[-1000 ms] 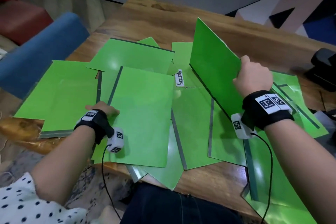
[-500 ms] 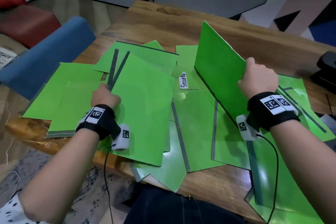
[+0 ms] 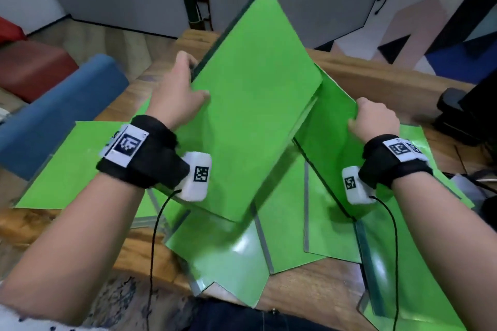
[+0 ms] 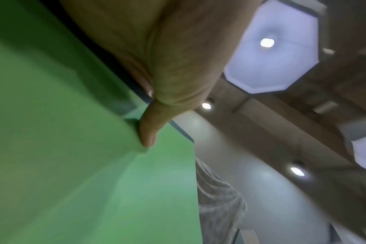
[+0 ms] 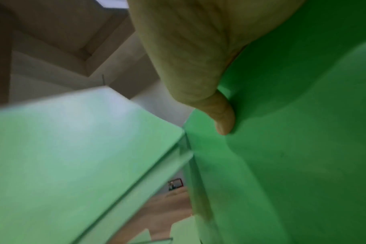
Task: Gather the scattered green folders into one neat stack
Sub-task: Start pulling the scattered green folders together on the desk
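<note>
The left hand (image 3: 177, 88) is raised above the wooden table (image 3: 317, 281), forearm angled up from the near left. It grips the left edge of a lifted folder (image 3: 252, 115): thumb on the near face, fingers wrapped behind the edge. The left wrist view confirms the thumb (image 4: 148, 130) pressed on the green cover. This folder is tilted steeply, its upper corner pointing away from the table.

The right hand (image 3: 373, 121) is raised to the right of the lifted folder, with its fingers wrapped over the right edge of a second folder (image 3: 330, 137). That folder stands on its long lower edge among the flat folders. The right wrist view shows the thumb (image 5: 221, 118) against its face. The upper right corner of the lifted folder overlaps the second folder's upper edge.

Count: two folders are held, one per hand. At least five more green folders (image 3: 231, 255) lie flat and overlapping on the table beneath; the exact number cannot be determined. Two wrist bands with cameras are worn, one per wrist.
</note>
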Available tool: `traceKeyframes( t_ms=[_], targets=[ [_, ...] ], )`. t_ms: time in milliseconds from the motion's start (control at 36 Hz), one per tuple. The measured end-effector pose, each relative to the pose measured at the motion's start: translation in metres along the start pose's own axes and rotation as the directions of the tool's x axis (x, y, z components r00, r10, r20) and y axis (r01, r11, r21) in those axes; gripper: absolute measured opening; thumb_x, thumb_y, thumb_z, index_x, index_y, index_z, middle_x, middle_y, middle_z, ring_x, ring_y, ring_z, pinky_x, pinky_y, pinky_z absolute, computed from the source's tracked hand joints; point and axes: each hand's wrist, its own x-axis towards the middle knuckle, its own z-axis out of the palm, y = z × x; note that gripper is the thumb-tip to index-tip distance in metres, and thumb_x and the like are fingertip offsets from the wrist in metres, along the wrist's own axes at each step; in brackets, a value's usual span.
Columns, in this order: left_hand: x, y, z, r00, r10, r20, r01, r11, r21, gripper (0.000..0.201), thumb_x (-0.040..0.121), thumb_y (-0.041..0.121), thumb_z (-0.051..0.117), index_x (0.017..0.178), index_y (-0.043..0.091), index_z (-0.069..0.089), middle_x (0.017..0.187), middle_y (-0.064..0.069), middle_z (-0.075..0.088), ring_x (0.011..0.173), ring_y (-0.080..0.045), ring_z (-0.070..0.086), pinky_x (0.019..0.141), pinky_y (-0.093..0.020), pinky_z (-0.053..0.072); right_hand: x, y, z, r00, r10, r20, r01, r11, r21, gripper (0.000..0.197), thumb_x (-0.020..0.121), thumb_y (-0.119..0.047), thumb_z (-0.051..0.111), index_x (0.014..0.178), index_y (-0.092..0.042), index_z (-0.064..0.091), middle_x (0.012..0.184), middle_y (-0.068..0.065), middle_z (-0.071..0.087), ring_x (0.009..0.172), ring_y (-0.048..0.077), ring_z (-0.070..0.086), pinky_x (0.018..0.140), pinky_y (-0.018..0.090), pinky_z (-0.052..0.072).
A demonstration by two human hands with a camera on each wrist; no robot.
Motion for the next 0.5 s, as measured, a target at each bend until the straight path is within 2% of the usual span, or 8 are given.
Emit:
traceKeyframes(
  t_ms=[83, 139, 250, 306, 333, 361, 417, 500],
  targets=[
    [0.009, -0.02, 0.022, 0.97, -0.211, 0.117, 0.239, 0.912, -0.335, 0.043, 0.085, 0.014, 0.068, 0.116, 0.016, 0.038, 0.108, -0.006, 0.051, 0.088, -0.018, 0.052, 0.072, -0.026, 0.04, 0.004, 0.003, -0.005, 0.995, 0.098, -0.013, -0.096, 0.985, 0.145, 0.025, 0.082, -0.01, 0.055, 0.107, -0.006, 0.056, 0.106, 0.023, 0.063, 0.097, 0.04, 0.061, 0.079, 0.04, 0.048],
    [0.005, -0.033, 0.044, 0.908, -0.354, 0.224, 0.419, 0.765, -0.489, 0.057, 0.085, 0.016, 0.069, 0.132, 0.009, 0.038, 0.119, -0.01, 0.055, 0.096, -0.021, 0.056, 0.083, -0.029, 0.046, 0.005, 0.007, -0.005, 0.986, 0.164, 0.027, -0.164, 0.925, 0.344, 0.024, 0.082, -0.013, 0.059, 0.104, -0.005, 0.06, 0.103, 0.019, 0.063, 0.097, 0.036, 0.06, 0.084, 0.04, 0.048],
    [-0.02, -0.044, 0.086, 0.767, -0.436, 0.47, 0.641, 0.547, -0.538, 0.058, 0.09, 0.013, 0.061, 0.14, -0.001, 0.035, 0.129, -0.011, 0.053, 0.118, -0.024, 0.049, 0.103, -0.034, 0.037, 0.005, 0.017, 0.006, 0.936, 0.245, 0.253, -0.349, 0.546, 0.761, 0.025, 0.073, -0.017, 0.072, 0.092, -0.005, 0.063, 0.083, 0.008, 0.06, 0.065, 0.02, 0.053, 0.066, 0.031, 0.047],
    [-0.034, -0.049, 0.105, 0.701, -0.456, 0.548, 0.713, 0.469, -0.521, 0.07, 0.089, 0.014, 0.062, 0.145, -0.002, 0.024, 0.144, -0.014, 0.039, 0.131, -0.026, 0.039, 0.112, -0.038, 0.029, -0.004, 0.018, 0.012, 0.905, 0.235, 0.354, -0.423, 0.42, 0.803, 0.009, 0.083, -0.012, 0.066, 0.082, -0.013, 0.058, 0.075, 0.004, 0.054, 0.059, 0.015, 0.046, 0.058, 0.029, 0.043],
    [-0.04, -0.048, 0.111, 0.677, -0.448, 0.584, 0.736, 0.431, -0.522, 0.074, 0.088, 0.014, 0.063, 0.146, -0.003, 0.02, 0.148, -0.016, 0.035, 0.133, -0.027, 0.036, 0.113, -0.04, 0.027, -0.01, 0.018, 0.017, 0.892, 0.221, 0.395, -0.452, 0.385, 0.805, 0.007, 0.087, -0.01, 0.063, 0.092, -0.011, 0.059, 0.083, 0.007, 0.058, 0.068, 0.018, 0.051, 0.066, 0.033, 0.048],
    [-0.045, -0.05, 0.119, 0.657, -0.445, 0.608, 0.753, 0.4, -0.522, 0.071, 0.089, 0.012, 0.061, 0.145, -0.004, 0.02, 0.148, -0.016, 0.034, 0.132, -0.026, 0.038, 0.111, -0.039, 0.029, -0.016, 0.02, 0.023, 0.883, 0.211, 0.418, -0.468, 0.35, 0.812, 0.026, 0.087, -0.01, 0.062, 0.112, -0.005, 0.057, 0.101, 0.01, 0.061, 0.084, 0.021, 0.054, 0.082, 0.038, 0.049],
    [-0.052, -0.051, 0.126, 0.648, -0.443, 0.62, 0.762, 0.369, -0.533, 0.068, 0.09, 0.006, 0.059, 0.145, -0.002, 0.02, 0.146, -0.013, 0.036, 0.131, -0.026, 0.038, 0.108, -0.037, 0.03, -0.029, 0.018, 0.034, 0.877, 0.175, 0.448, -0.481, 0.29, 0.827, 0.056, 0.088, -0.011, 0.059, 0.139, 0.0, 0.039, 0.133, 0.011, 0.051, 0.117, 0.024, 0.049, 0.106, 0.043, 0.036],
    [-0.061, -0.055, 0.132, 0.649, -0.391, 0.653, 0.761, 0.34, -0.553, 0.071, 0.089, 0.003, 0.058, 0.147, 0.005, 0.018, 0.139, 0.002, 0.036, 0.136, -0.024, 0.033, 0.108, -0.035, 0.029, -0.047, 0.011, 0.05, 0.87, 0.139, 0.473, -0.493, 0.238, 0.837, 0.059, 0.09, -0.014, 0.057, 0.143, -0.001, 0.035, 0.142, 0.014, 0.045, 0.13, 0.028, 0.043, 0.112, 0.043, 0.03]
  ],
)
